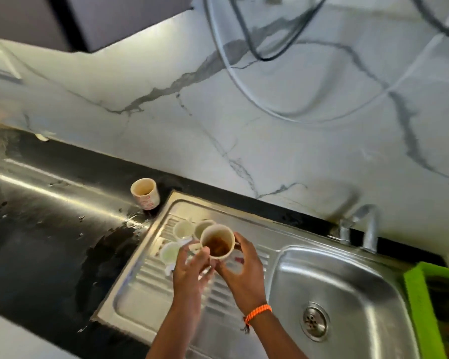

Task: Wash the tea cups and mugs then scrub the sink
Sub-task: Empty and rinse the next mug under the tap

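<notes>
My right hand (240,265) curls round a cream mug (217,242) with brown tea dregs inside, holding it up over the ribbed drainboard (151,288). My left hand (189,268) reaches to the same mug, fingers at its near side; motion blur keeps me from telling whether it grips. Just beyond my left hand, three small pale cups (183,229) stand together on the drainboard. Farther off to the left, another stained mug (145,193) stands on the wet black desk (49,216). To the right of my right hand lies the sink (347,281) basin.
</notes>
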Demonstrator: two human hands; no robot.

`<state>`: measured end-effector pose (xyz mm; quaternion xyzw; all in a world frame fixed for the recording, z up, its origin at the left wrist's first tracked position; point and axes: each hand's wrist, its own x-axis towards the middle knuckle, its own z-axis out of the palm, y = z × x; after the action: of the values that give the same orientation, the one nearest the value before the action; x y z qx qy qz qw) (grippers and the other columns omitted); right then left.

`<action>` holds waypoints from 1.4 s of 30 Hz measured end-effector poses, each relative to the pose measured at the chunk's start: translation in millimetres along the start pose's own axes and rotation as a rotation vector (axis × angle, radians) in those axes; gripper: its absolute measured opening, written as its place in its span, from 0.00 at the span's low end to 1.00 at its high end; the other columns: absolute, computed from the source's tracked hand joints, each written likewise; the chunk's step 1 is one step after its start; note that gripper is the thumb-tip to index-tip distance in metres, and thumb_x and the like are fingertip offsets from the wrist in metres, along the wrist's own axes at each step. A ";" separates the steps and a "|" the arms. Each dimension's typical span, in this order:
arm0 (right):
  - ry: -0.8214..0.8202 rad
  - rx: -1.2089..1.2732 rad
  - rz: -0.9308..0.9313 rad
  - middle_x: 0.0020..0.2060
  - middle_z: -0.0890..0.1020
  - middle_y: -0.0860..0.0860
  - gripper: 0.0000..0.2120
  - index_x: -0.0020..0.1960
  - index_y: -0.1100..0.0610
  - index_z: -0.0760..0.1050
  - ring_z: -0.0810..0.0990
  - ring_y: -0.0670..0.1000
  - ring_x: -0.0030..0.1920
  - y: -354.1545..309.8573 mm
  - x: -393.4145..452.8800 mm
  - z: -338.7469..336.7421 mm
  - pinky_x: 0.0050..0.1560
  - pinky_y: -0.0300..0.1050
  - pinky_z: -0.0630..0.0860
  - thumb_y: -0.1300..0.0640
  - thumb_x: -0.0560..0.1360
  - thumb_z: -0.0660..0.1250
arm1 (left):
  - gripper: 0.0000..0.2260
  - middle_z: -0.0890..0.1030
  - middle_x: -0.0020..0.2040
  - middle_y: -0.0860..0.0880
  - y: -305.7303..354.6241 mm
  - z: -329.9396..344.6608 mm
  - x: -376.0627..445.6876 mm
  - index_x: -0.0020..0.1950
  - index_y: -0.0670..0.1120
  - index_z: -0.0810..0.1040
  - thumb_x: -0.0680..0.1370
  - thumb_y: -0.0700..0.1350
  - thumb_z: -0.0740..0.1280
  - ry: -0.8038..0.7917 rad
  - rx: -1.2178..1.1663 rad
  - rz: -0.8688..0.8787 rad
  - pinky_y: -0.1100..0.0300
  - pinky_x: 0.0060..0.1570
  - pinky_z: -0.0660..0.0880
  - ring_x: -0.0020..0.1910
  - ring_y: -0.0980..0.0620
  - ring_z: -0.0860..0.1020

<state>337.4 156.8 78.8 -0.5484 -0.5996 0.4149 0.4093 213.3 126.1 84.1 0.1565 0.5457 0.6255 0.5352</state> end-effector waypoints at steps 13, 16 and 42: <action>0.267 0.129 0.275 0.62 0.83 0.44 0.22 0.67 0.42 0.76 0.80 0.43 0.65 84.3 -63.7 -227.6 0.59 0.36 0.79 0.63 0.80 0.70 | 0.14 0.85 0.58 0.37 -132.7 176.3 -69.8 0.65 0.49 0.79 0.79 0.43 0.74 -0.296 0.156 -0.343 0.38 0.63 0.81 0.56 0.37 0.86; 0.330 0.201 0.359 0.65 0.82 0.43 0.16 0.68 0.38 0.76 0.79 0.46 0.67 98.5 -64.7 -253.0 0.70 0.53 0.76 0.46 0.82 0.61 | 0.16 0.84 0.61 0.36 -151.3 207.2 -74.5 0.65 0.51 0.79 0.78 0.46 0.75 -0.336 0.189 -0.389 0.37 0.63 0.81 0.58 0.35 0.85; 0.464 0.388 0.392 0.60 0.82 0.47 0.21 0.64 0.40 0.76 0.81 0.51 0.63 147.6 41.9 -334.9 0.66 0.60 0.79 0.49 0.72 0.70 | 0.22 0.84 0.59 0.38 -178.1 337.4 -2.0 0.73 0.39 0.74 0.82 0.48 0.68 -0.454 0.070 -0.497 0.48 0.63 0.81 0.59 0.42 0.84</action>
<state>698.5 222.9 47.9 -0.6449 -0.2842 0.4560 0.5435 566.0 268.2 53.3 0.1724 0.4551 0.4059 0.7736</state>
